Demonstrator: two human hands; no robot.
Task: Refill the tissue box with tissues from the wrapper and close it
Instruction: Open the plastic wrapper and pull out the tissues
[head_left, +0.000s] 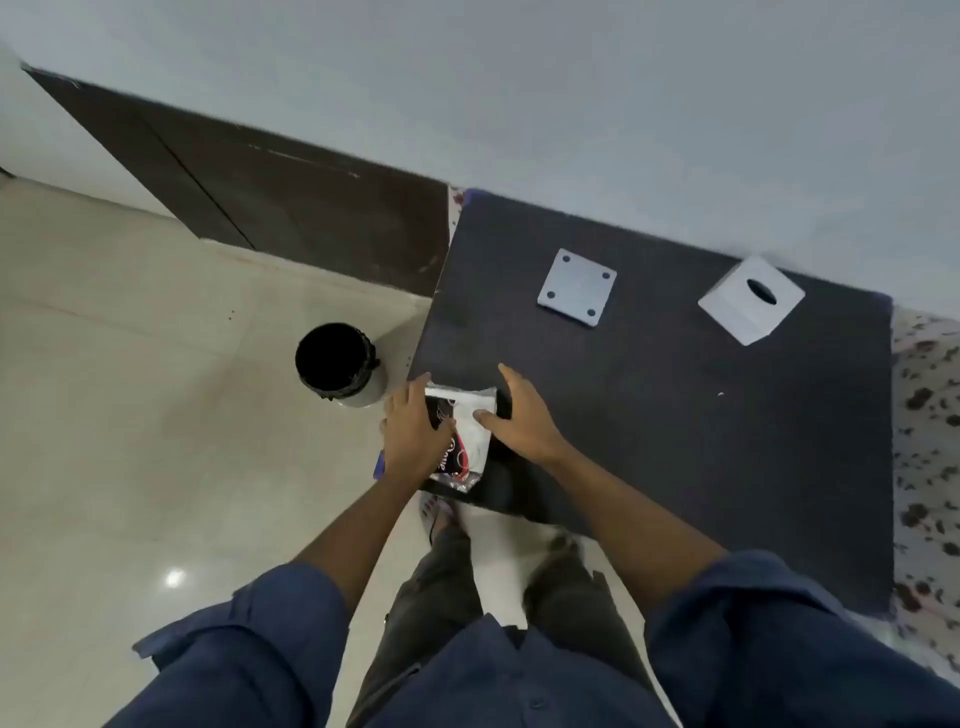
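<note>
A clear-and-black wrapper of white tissues (467, 436) lies at the near left corner of the dark table (675, 415). My left hand (415, 431) presses on the wrapper's left side, fingers laid over it. My right hand (519, 415) rests on its right side, thumb on the white tissues, fingers spread toward the far end. The white tissue box (751, 300) with an oval slot stands at the far right of the table. Its flat square base plate (577, 287), with four round pads, lies apart to the left of the box.
A black-lined bin (337, 364) stands on the tiled floor just left of the table. A dark wooden panel (291, 197) runs along the wall behind it. A speckled surface (924, 415) borders the table's right edge. My legs and feet are under the near edge.
</note>
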